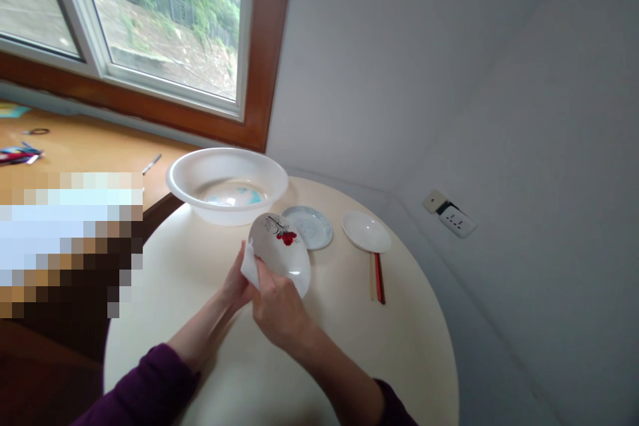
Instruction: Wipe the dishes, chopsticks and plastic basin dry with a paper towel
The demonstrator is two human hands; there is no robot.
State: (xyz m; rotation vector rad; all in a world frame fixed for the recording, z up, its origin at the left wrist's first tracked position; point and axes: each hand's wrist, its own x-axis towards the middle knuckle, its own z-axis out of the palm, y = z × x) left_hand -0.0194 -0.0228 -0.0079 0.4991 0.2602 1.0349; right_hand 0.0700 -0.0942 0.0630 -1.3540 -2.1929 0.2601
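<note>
A white bowl (282, 249) with a red flower print is held tilted above the round cream table (399, 346), its outer side toward me. My right hand (277, 309) is closed round the bowl's near rim. My left hand (234, 283) is closed on a white cloth (249, 269), pressed against the bowl's left edge. Both sleeves are dark purple.
A large white plastic basin (227, 183) with a little water stands at the table's far edge. Right of the bowl lie a small blue-patterned saucer (309, 226), a white saucer (366, 231) and chopsticks (378, 277). A wooden windowsill desk (74, 143) is at left, a wall socket (456, 218) at right.
</note>
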